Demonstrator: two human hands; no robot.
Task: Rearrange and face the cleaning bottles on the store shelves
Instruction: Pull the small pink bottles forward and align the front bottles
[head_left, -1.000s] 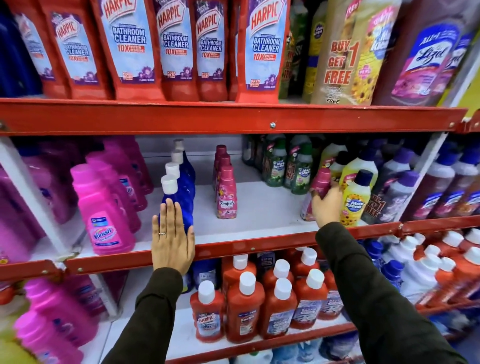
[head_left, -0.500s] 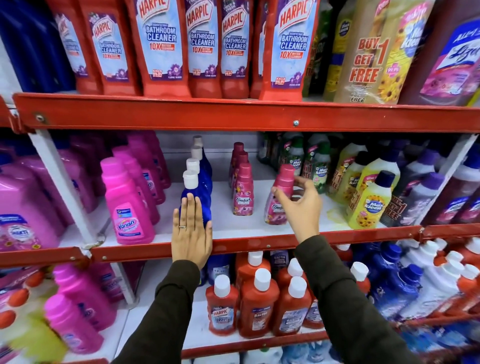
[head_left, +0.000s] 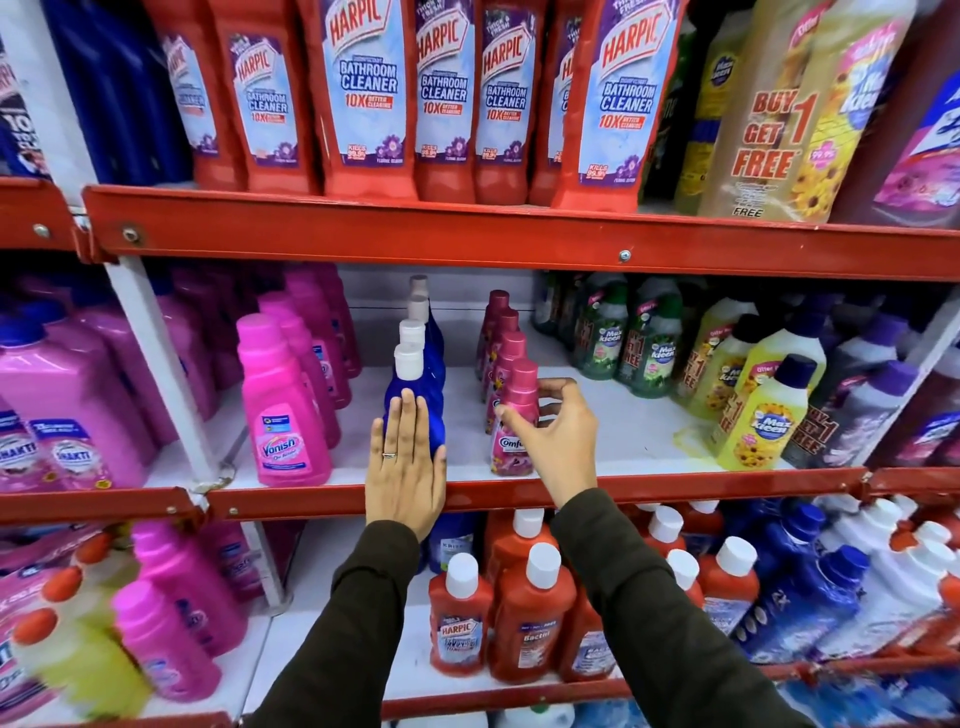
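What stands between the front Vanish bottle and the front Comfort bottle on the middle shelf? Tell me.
In the head view, the row of blue bottles stands between Vanish and Comfort, with the left hand flat against the front one.

Comfort bottle (head_left: 511, 415) at shelf (head_left: 623, 447) front, heading its row, right of white-capped bottle row (head_left: 415, 364).

place: retail shop, cleaning-products aisle | fixture: red metal shelf rails (head_left: 467, 234) stacked in tiers across the frame | stock: rows of identical Harpic bathroom cleaner bottles (head_left: 363, 98) along the top, pink Vanish bottles (head_left: 283, 410) centre left | promo: "Buy 1 Get 1 Free" pack (head_left: 769, 130) upper right
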